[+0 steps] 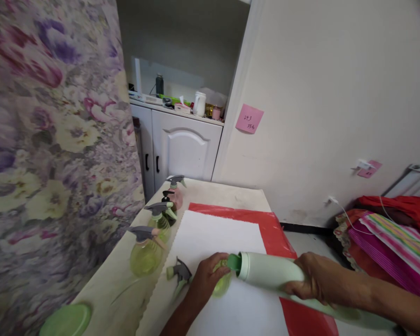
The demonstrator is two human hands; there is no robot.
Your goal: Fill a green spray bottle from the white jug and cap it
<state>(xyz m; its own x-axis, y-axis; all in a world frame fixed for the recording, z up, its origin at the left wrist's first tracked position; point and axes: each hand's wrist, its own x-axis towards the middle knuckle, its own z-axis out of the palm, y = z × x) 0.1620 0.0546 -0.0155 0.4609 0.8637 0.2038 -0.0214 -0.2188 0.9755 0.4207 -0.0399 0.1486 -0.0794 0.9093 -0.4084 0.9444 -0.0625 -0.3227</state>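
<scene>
White paper [217,233], left hand [210,271] around bottle [221,286], right hand [311,277] gripping tilted container [266,269]

Floral curtain [80,135] and panelled cupboard [187,147] suggest a home

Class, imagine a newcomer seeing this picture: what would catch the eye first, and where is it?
Probably the floral curtain, filling much of the picture's left side. Next, near the bottom centre, the right hand holds a pale green container nearly level, its mouth facing the small yellow-green bottle in the left hand. A bright red sheet also stands out, showing beyond the white sheet's far and right edges.
</scene>
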